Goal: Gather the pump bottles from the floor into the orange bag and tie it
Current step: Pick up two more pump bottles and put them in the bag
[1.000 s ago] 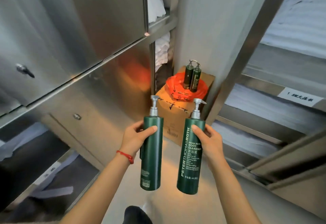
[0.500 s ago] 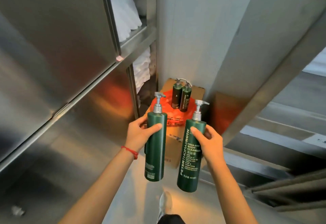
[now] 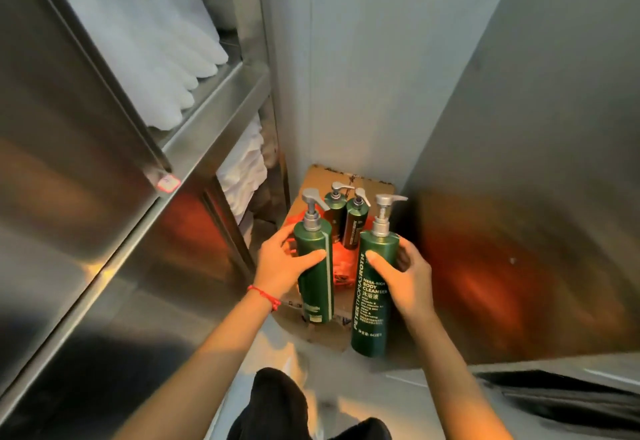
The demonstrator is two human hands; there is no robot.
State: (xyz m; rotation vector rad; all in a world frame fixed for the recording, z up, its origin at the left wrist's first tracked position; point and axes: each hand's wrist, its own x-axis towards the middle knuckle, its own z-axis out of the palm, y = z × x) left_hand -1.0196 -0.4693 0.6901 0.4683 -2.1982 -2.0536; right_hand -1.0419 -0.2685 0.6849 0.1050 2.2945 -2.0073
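My left hand (image 3: 282, 266) grips a tall dark green pump bottle (image 3: 314, 283) upright. My right hand (image 3: 407, 277) grips a second green pump bottle (image 3: 372, 304) labelled body cleanser. Both are held just in front of the orange bag (image 3: 343, 261), which lies open on a cardboard box (image 3: 349, 180) in the corner. Two smaller green pump bottles (image 3: 346, 221) stand upright in the bag, behind the held ones. Most of the bag is hidden by the bottles and my hands.
A steel cabinet (image 3: 86, 162) runs along the left, with shelves of folded white linen (image 3: 166, 58). A grey wall (image 3: 363, 58) closes the corner. A steel panel (image 3: 536, 231) stands on the right. My dark trouser knee (image 3: 277, 401) is below.
I have stepped closer to the corner. Both held bottles moved forward and now sit right over the box, in front of the orange bag.
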